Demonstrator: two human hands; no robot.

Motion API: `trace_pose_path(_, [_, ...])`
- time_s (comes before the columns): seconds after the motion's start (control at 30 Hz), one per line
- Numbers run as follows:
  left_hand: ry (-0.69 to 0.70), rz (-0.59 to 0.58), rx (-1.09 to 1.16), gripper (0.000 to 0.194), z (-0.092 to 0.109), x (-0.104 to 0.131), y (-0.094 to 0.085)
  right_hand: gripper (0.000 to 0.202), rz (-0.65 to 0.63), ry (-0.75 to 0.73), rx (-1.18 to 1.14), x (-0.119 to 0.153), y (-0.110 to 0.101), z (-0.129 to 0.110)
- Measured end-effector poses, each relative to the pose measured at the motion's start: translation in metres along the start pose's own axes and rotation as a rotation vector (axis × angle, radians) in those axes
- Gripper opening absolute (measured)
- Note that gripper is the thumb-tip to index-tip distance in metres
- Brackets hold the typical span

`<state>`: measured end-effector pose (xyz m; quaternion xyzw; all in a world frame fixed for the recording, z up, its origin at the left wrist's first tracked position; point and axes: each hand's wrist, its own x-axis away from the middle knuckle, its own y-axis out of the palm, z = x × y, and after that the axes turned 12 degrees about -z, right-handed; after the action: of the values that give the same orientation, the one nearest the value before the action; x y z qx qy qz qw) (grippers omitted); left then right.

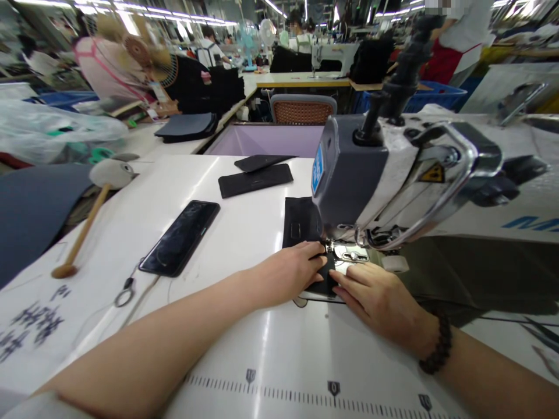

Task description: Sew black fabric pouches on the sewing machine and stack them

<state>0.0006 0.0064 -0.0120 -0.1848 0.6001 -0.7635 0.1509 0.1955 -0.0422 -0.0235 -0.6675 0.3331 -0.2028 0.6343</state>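
On camera, I rest my left hand [286, 270], fingers bent, on the black panel [301, 221] beneath the sewing machine [356, 169]; my right hand [379, 297] touches its edge (whether either pinches, I can't tell).

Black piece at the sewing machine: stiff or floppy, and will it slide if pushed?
Probably fairly stiff, perhaps a bit flexible: the black piece lies flat with a straight visible edge. It likely slides easily, since the table looks smooth and glossy. Probably light, as it looks thin, so the left hand could shift it with little effort.
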Motion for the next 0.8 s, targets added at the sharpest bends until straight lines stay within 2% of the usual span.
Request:
trace_pose_path(0.6, [0.018,-0.021,0.007,0.023,-0.003,-0.001,-0.004,0.025,0.000,0.027,-0.017,-0.001,0.001,0.001])
trace_pose_path(0.8, [0.154,-0.079,-0.038,0.021,0.008,0.007,-0.015,0.025,0.018,-0.122,-0.030,0.005,-0.004,-0.005])
